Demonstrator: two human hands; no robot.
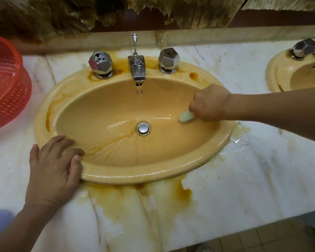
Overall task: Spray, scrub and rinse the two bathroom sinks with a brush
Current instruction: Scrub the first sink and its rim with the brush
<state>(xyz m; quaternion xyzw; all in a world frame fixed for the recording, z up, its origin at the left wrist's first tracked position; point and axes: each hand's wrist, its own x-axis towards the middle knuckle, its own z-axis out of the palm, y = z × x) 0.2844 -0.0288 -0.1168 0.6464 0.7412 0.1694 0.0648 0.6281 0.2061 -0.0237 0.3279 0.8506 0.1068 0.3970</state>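
Sink first: the yellow-orange oval ceramic sink [135,176] sits in a white marble counter [244,179], centre frame, w/ its basin wet. The only writing is a small printed mark on the back wall of the basin, just under the chrome spout [137,69]. It's too small to read, and no brand shows anywhere else.

Your right hand [210,103] comes in from the right edge, forearm crossing over the rim. It's a fist, knuckles up, fingers wrapped tight round the pale whitish brush [186,117]. Only the brush's end pokes out below the fist. It sits against the right inner wall of the basin, right of the round chrome drain stopper [143,128].

Your left hand [55,166] lies palm down at the front-left corner, fingers straight and spread, resting across the rim and the counter and gripping nothing.

Two faceted chrome knobs flank the spout, the left knob [100,63] and the right knob [168,60], w/ a thin pull rod [135,43] behind. Rust-orange stains [184,193] run down the counter in front of the sink and ring the tap bases.

A red plastic mesh basket [5,84] stands on the counter at far left. A second yellow sink [280,73] is cut off at the right edge.
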